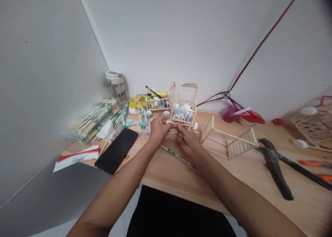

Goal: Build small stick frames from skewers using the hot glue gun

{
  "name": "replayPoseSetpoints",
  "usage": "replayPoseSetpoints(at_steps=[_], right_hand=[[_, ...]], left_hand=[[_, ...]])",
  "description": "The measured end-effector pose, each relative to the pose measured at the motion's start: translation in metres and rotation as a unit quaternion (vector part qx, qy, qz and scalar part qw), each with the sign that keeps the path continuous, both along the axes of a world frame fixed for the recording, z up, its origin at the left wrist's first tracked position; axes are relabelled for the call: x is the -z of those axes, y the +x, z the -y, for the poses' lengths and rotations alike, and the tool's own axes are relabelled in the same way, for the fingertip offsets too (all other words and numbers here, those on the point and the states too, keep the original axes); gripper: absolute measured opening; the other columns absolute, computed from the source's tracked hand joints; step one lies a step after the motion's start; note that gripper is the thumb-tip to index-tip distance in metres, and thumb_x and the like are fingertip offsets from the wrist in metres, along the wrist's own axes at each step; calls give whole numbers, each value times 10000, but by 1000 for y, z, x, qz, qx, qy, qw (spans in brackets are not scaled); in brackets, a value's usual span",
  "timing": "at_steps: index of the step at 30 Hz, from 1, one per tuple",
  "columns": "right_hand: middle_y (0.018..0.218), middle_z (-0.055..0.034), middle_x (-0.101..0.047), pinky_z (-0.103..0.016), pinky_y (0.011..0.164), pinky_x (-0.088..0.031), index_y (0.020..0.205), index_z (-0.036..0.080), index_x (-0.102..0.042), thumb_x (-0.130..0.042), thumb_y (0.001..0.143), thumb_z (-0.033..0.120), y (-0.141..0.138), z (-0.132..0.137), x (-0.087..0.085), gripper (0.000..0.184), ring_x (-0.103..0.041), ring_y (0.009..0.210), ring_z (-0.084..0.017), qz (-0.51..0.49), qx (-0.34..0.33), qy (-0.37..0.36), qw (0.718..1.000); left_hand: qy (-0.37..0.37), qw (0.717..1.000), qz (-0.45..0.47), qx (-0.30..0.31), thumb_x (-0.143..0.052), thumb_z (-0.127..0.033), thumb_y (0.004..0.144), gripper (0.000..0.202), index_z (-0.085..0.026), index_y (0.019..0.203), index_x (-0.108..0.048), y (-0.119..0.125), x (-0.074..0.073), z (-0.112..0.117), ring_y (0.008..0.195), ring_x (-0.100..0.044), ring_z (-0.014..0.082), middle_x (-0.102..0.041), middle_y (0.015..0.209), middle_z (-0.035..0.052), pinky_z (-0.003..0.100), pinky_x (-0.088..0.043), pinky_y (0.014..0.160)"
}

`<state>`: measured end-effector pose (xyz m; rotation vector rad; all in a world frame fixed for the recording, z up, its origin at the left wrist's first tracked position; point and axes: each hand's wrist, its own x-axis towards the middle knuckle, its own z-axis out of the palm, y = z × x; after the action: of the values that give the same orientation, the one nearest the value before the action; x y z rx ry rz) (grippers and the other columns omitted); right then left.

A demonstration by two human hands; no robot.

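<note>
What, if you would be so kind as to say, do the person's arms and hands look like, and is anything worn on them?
The left forearm and right forearm are bare, with no sleeve in view. The left hand and right hand are ungloved, and no watch or bracelet shows. A black garment shows below them.

The person's bare left forearm (114, 192) is extending from the lower left of the head camera's view, and the bare right forearm (233, 195) is extending from the lower right, both converging toward the middle of the view. The left hand (158, 129) is turning its back upward, with its fingers (166, 121) curling inward to the right, while the right hand (188, 142) is angling up and left, with its fingers (181, 131) bending forward. The two hands are hovering just beside each other, their fingertips nearly meeting.
</note>
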<state>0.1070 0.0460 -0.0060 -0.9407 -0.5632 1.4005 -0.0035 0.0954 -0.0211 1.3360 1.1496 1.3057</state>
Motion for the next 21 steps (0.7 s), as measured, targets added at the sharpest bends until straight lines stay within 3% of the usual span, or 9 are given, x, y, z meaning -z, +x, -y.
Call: replayPoseSetpoints(at_steps=[3, 8, 11, 13, 16, 21], right_hand=[[482, 103, -427, -134, 322, -139, 740, 168, -538, -773, 619, 306, -4, -4, 3, 298, -173, 365, -6, 6, 8, 13, 1000], [453, 101, -388, -147, 330, -129, 743, 151, -599, -767, 640, 317, -4, -5, 3, 258, -165, 368, -9, 17, 4, 25, 1000], [440, 102, -377, -150, 335, -129, 740, 154, -610, -773, 634, 308, -4, -4, 2, 249, -172, 374, -14, 18, 10, 28, 999], [470, 87, -445, -151, 337, -137, 748, 156, -610, -770, 634, 305, -5, -4, 3, 247, -184, 382, -15, 18, 16, 30, 999], [575, 44, -581, -154, 335, -135, 763, 150, -605, -762, 638, 313, -5, -3, 3, 259, -189, 385, -7, 17, 23, 30, 999], [652, 7, -657, -154, 330, -140, 734, 157, -551, -752, 653, 367, -6, -4, 4, 302, -185, 373, -1, 13, 40, 21, 999]], left_hand=[[10, 1000, -28, -8, -647, -171, 627, 224, -158, 851, -645, -1, -1, 0, 456, -553, 94, -624, 624, -20, 173, -425, 420], [26, 997, -68, -7, -623, -162, 656, 231, -154, 879, -683, -3, -8, 3, 444, -547, 109, -617, 563, -19, 189, -422, 435], [45, 995, -92, -9, -641, -148, 646, 187, -153, 820, -709, -5, -15, 5, 561, -597, 138, -656, 621, 5, 207, -458, 525], [54, 993, -103, -9, -652, -137, 641, 201, -159, 828, -721, -8, -18, 6, 693, -636, 165, -700, 737, 28, 222, -489, 617], [54, 993, -92, 40, -636, -111, 659, 257, -165, 896, -720, -14, -21, 9, 829, -660, 186, -721, 883, 44, 239, -513, 710], [-27, 989, 49, 136, -606, -86, 684, 324, -144, 999, -661, -17, -20, 13, 902, -667, 172, -705, 998, 76, 255, -535, 747]])
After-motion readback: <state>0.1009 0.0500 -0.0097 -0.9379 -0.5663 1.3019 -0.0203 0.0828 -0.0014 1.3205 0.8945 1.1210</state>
